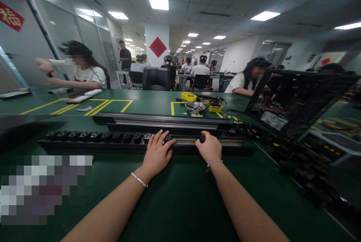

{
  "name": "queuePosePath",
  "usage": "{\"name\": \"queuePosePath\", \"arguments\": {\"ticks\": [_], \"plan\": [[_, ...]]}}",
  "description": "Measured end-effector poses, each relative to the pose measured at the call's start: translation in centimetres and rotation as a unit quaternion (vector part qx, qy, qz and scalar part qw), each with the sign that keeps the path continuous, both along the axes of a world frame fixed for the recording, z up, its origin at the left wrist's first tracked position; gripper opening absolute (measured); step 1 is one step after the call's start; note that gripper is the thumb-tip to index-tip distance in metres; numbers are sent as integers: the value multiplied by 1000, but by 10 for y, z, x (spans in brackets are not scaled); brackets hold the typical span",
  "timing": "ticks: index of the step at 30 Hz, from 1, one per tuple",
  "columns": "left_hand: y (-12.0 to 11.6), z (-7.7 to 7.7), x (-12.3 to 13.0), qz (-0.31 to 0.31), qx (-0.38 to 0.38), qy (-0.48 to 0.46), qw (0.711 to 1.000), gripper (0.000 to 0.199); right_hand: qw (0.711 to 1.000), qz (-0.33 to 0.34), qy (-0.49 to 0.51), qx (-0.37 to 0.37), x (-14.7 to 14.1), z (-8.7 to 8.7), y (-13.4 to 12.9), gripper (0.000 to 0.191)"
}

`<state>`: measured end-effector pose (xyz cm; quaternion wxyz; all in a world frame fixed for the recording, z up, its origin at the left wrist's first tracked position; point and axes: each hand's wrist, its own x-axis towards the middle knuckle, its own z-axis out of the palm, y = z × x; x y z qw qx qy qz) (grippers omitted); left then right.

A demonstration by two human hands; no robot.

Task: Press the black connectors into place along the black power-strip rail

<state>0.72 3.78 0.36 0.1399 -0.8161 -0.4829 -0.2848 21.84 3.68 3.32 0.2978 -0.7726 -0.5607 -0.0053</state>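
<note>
A long black metal channel (113,148) lies across the green table in front of me, its left part filled with a row of black socket modules (105,136). My left hand (158,153) rests over the right end of that row, fingers spread and touching the modules and the channel. Farther right, my right hand (210,147) pinches one small black socket module (202,138) at the channel. Between the two hands the bright inside of the channel shows. What lies under my left palm is hidden.
Behind the channel lie more long black rails (163,121). A metal bowl (194,106) and yellow bins (188,96) stand farther back. On the right are an opened black computer case (282,102) and a heap of dark parts (299,170). Co-workers sit across the table.
</note>
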Motion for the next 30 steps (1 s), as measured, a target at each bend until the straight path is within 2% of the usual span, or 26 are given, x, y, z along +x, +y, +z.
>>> {"name": "queuePosePath", "arguments": {"ticks": [5, 14, 30], "plan": [[0, 1, 0, 0, -4, 0, 1000, 37, 1000, 6, 2, -3, 5, -2, 0, 38], [0, 0, 1, -2, -4, -4, 1000, 37, 999, 1, -21, 44, 8, -8, 0, 39], [1, -1, -1, -5, -12, -4, 1000, 37, 1000, 0, -25, 18, 10, -1, -4, 39]]}}
